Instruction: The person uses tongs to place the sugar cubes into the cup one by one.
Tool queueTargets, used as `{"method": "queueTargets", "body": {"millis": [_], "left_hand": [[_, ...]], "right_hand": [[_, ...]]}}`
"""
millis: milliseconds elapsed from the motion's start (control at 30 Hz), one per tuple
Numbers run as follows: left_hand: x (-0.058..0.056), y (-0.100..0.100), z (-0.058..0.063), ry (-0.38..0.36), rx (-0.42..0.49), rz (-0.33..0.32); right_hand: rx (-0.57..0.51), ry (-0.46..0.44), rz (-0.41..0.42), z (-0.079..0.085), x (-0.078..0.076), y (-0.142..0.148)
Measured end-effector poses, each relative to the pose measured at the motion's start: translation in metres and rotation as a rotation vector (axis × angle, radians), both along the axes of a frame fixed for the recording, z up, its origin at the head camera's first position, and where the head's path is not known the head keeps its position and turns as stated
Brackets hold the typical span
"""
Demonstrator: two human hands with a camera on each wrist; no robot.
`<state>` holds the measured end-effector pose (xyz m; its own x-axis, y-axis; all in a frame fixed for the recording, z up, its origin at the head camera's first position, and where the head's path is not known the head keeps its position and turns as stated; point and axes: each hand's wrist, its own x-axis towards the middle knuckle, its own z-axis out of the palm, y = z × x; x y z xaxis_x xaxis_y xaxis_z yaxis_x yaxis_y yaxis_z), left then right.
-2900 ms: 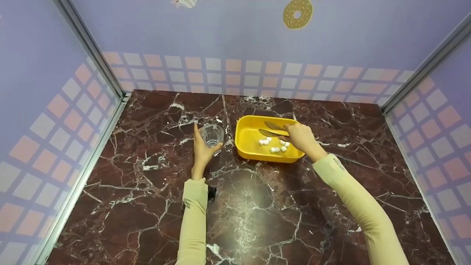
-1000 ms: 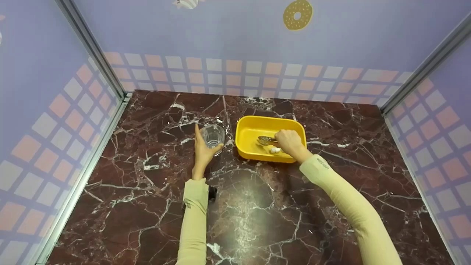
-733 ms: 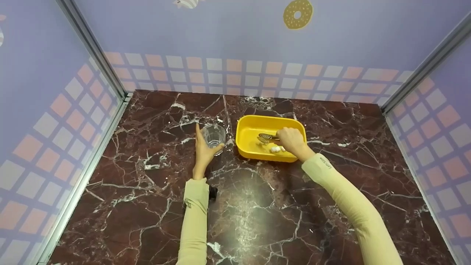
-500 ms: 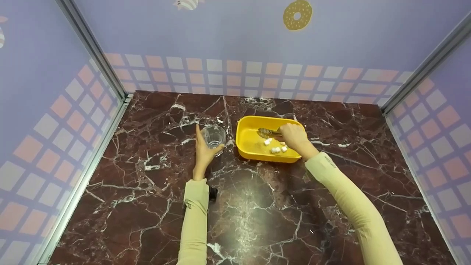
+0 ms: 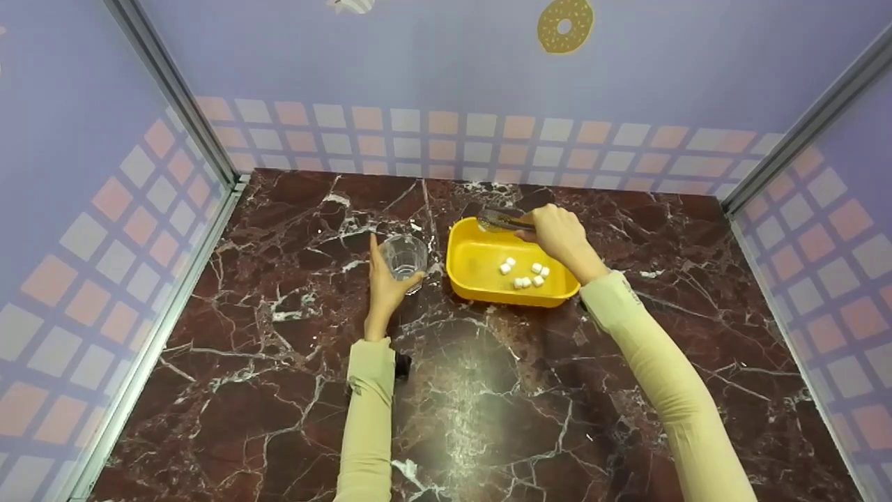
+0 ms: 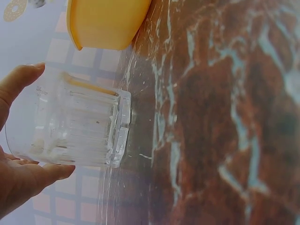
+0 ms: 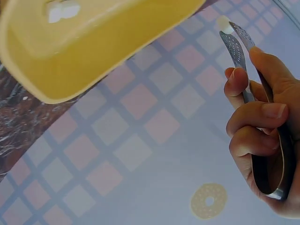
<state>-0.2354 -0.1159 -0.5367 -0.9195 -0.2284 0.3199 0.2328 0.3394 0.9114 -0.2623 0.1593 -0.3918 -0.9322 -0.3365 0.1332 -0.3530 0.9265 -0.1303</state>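
My left hand [image 5: 387, 289] holds a clear drinking glass [image 6: 89, 122] that stands upright on the table, thumb on one side and fingers on the other. In my right hand [image 5: 561, 233] is a pair of metal tongs [image 7: 274, 173] with perforated tips. Between those tips sits a small white cube [image 7: 225, 24]. The tongs hang over the back rim of a yellow tub [image 5: 463, 279]. Several more white cubes [image 5: 537, 281] lie loose on the tub's floor, toward its right and front. The glass is left of the tub, a short gap away.
The dark red marbled tabletop [image 5: 279, 418] runs under everything. A purple wall [image 5: 418, 63] with pink and white squares closes off the back, and side panels with metal frames stand left and right. A black object [image 5: 403, 366] shows beside the left cuff.
The right hand and tongs have risen from inside the tub toward its back rim, with a cube now in the tips. The left hand and glass have stayed put.
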Motion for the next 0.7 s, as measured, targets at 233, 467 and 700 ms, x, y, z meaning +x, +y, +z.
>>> {"method": "queueTargets", "body": {"millis": [233,467,700], "left_hand": [[-0.001,0.0,0.0,0.001,-0.008,0.0],[-0.001,0.0,0.0,-0.013,-0.007,-0.007],[-0.001,0.0,-0.001,-0.018,-0.01,-0.003]], "right_hand": [[0.02,0.004,0.044,0.01,0.002,-0.025],[0.07,-0.015,0.09,0.009,0.006,-0.064],[0.092,0.043,0.147,-0.002,0.012,-0.095]]}}
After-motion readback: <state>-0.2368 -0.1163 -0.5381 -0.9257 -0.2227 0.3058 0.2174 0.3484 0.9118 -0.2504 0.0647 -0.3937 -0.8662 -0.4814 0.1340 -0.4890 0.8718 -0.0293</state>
